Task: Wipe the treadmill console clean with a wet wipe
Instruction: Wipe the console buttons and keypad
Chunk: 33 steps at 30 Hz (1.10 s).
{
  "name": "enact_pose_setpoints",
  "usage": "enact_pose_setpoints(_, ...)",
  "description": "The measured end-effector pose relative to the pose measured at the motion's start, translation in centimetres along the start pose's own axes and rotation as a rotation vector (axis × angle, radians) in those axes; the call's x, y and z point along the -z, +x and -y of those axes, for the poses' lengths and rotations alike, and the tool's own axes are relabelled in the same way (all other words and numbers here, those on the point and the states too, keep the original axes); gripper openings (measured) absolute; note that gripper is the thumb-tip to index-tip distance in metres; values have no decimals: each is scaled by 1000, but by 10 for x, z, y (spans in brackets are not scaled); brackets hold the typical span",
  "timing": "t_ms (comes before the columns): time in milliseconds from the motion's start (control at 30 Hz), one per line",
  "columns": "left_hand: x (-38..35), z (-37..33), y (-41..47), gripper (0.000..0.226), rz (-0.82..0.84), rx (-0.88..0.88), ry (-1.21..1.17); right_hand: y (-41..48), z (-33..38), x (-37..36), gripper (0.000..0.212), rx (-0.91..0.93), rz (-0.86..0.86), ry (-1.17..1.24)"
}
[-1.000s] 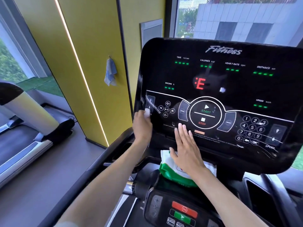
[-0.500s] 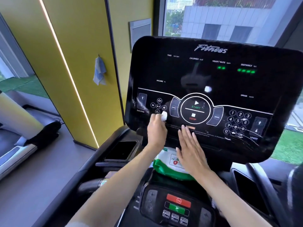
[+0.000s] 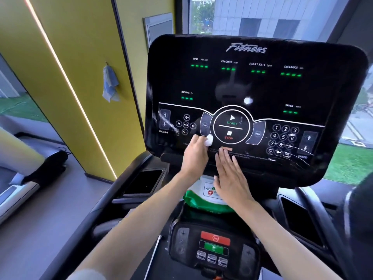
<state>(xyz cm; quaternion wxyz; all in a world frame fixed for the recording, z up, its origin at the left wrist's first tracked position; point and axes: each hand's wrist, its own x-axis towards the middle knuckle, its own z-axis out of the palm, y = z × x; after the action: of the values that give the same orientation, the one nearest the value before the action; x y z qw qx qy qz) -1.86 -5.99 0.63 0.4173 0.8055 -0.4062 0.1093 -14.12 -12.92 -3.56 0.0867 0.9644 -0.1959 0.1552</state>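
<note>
Treadmill console (image 3: 256, 87), black: left grip (image 3: 194, 156) clenched on wet wipe (image 3: 209, 140), pressed against it; right grip (image 3: 230, 176) released, flat on lower edge.

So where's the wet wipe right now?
In the head view, the wet wipe is bunched in the left hand, against the lower middle of the console, just left of the START/STOP circle.

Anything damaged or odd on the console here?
White streaks mark the gloss of the console by the SPEED keys, lower right, and beside the INCLINE arrows, far left. Scratches or wet smears: I cannot tell which. Nothing else stands out.
</note>
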Motion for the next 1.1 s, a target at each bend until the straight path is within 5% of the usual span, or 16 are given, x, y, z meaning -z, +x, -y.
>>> enact_pose_setpoints(67,14,16,11,12,-26,2,10,0,0,0,70,-4,-5,10)
enact_pose_setpoints(233,32,29,28,16,-277,389,18,1,1,-4,72,-13,-17,57)
enact_pose_setpoints(433,-10,-4,-6,9,98,-115,20,0,-4,-3,75,16,17,24)
enact_pose_setpoints(667,14,1,23,16,-354,484,-73,0,-1,-4,85,-7,35,33)
enact_pose_setpoints(833,-12,-13,-4,9,31,-72,25,-1,-10,2,72,62,7,36)
enact_pose_setpoints(1000,13,9,21,12,-287,347,-58,-19,-27,5,62,18,-55,63)
enact_pose_setpoints(1100,-5,-13,12,9,-297,350,-31,-34,-34,6,54,-93,-75,72)
